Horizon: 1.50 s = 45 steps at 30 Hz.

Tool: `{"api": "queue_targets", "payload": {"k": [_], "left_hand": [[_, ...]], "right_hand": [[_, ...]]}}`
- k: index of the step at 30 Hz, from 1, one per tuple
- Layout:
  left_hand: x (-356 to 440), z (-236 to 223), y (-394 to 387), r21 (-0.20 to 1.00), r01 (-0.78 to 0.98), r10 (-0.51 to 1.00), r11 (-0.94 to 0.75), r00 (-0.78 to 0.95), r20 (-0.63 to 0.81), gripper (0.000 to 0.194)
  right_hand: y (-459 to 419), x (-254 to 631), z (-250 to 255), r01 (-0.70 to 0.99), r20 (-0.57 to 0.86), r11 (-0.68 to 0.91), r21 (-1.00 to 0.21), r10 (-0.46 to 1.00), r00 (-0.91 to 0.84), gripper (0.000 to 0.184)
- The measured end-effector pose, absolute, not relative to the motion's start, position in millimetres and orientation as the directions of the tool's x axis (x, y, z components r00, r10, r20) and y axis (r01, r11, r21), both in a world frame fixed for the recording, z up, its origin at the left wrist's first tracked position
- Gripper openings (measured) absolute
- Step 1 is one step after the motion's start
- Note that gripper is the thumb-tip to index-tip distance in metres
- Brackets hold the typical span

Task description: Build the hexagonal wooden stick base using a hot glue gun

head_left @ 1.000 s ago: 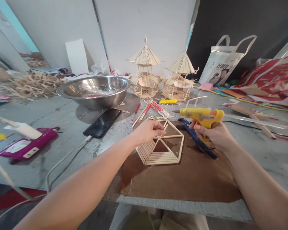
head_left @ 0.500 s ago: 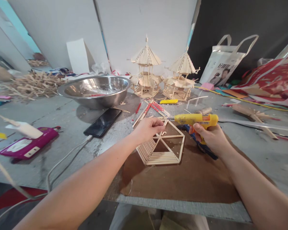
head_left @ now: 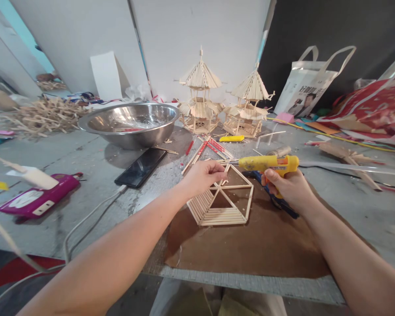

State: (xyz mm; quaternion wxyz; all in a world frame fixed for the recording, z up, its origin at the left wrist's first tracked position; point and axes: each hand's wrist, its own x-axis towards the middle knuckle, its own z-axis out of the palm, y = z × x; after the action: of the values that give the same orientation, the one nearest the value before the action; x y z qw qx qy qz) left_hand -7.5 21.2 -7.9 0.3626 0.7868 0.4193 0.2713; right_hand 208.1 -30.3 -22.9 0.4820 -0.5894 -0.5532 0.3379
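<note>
My right hand grips a yellow hot glue gun, its nozzle pointing left. A six-sided frame of thin wooden sticks lies on a brown sheet. Two of its wedge sections, at the left and the front, carry rows of sticks. Over the far left part of this frame is my left hand, thumb and fingertips pressed together; what they pinch is hidden. The glue gun's tip is just beyond those fingertips. Dark blue pliers-like handles lie partly under my right hand.
Two stick-built pavilions stand at the back. To the left are a steel bowl, a phone on a cable, a purple power strip and a stick pile. Red-marked sticks and a yellow comb-like piece lie ahead.
Both hands keep almost the same places, with the glue gun tip shifted very slightly left. The view has moved a touch.
</note>
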Motion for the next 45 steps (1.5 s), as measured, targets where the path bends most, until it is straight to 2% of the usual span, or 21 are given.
{"api": "queue_targets", "payload": {"k": [13,23,26,29,34,38,45], "left_hand": [[-7.5,-9.5,21.5,0.806,0.454,0.865,-0.38,0.482,0.136,0.017],[-7.0,-7.5,20.3,0.895,0.345,0.882,-0.282,0.46,0.1,0.015],[-6.1,-7.6,20.6,0.945,0.263,0.896,-0.197,0.439,0.065,0.014],[-6.3,-7.5,22.8,0.994,0.103,0.922,-0.045,0.387,0.002,0.017],[-8.6,-4.6,26.5,0.973,-0.15,0.918,0.176,0.381,-0.107,0.018],[-8.8,-1.8,25.2,0.941,-0.225,0.902,0.252,0.406,-0.145,0.015],[-7.4,-0.9,23.5,0.913,-0.261,0.885,0.314,0.427,-0.182,0.013]], "right_hand": [[-29.0,208.1,-23.2,0.297,0.121,0.07,-0.952,0.98,0.158,0.033],[-31.3,204.5,-22.7,0.264,0.128,0.083,-0.961,0.979,0.159,0.034],[-31.2,204.8,-22.6,0.271,0.144,0.096,-0.958,0.976,0.163,0.034],[-30.4,205.8,-24.5,0.28,0.164,0.12,-0.952,0.977,0.137,0.031],[-29.3,207.9,-33.3,0.312,0.287,0.26,-0.914,0.957,0.043,0.022],[-30.1,206.6,-35.9,0.357,0.375,0.361,-0.861,0.926,-0.03,0.018],[-32.2,204.8,-32.0,0.443,0.446,0.44,-0.781,0.89,-0.098,0.021]]}}
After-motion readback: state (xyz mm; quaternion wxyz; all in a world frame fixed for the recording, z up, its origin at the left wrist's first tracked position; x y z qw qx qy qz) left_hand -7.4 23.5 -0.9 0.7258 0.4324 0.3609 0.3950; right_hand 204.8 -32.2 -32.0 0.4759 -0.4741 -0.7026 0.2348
